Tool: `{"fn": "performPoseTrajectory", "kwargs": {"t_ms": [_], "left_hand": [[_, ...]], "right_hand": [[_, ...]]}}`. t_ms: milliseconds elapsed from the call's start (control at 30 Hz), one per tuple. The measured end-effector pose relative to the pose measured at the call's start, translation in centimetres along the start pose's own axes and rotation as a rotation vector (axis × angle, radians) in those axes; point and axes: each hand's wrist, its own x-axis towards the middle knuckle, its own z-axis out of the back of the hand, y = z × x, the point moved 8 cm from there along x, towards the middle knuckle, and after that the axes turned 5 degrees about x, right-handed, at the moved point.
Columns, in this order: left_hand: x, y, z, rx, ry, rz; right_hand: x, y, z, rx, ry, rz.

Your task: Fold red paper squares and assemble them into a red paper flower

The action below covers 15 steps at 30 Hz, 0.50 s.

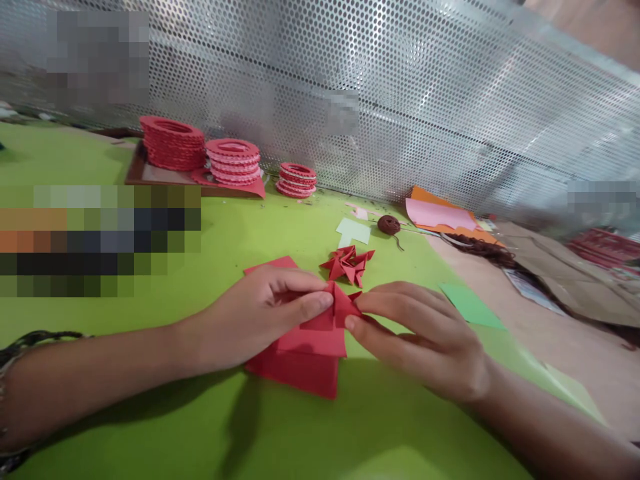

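A partly folded piece of red paper (342, 308) is between my two hands, with creased triangular flaps standing up on its right part. My left hand (270, 310) pinches its left side between thumb and fingers. On the right side, my right hand (425, 337) grips a pointed flap between thumb and forefinger. Beneath the folded piece lie flat red paper sheets (305, 373) on the green surface. Just beyond my hands sits a cluster of folded red paper shapes (349, 264) with pointed tips.
Stacks of red rings (175, 150) and pink-edged rings (233, 163) stand on a tray at the back left, near a smaller ring stack (297, 180). A brown yarn ball (389, 225) lies behind the cluster. A perforated metal panel (320, 80) borders the green table (200, 413).
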Motion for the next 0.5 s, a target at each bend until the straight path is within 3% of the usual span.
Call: {"fn": "performPoseTrajectory", "kwargs": {"t_ms": [200,500], "left_hand": [[0.0,-0.3,0.1,0.095,-0.011,-0.030],[-0.1,-0.3,0.1,0.142,-0.015,-0.053]], "right_hand": [[0.4,0.9,0.0,-0.011,-0.023,0.124],[0.1,1.1,-0.4,0.010,-0.033,0.116]]}}
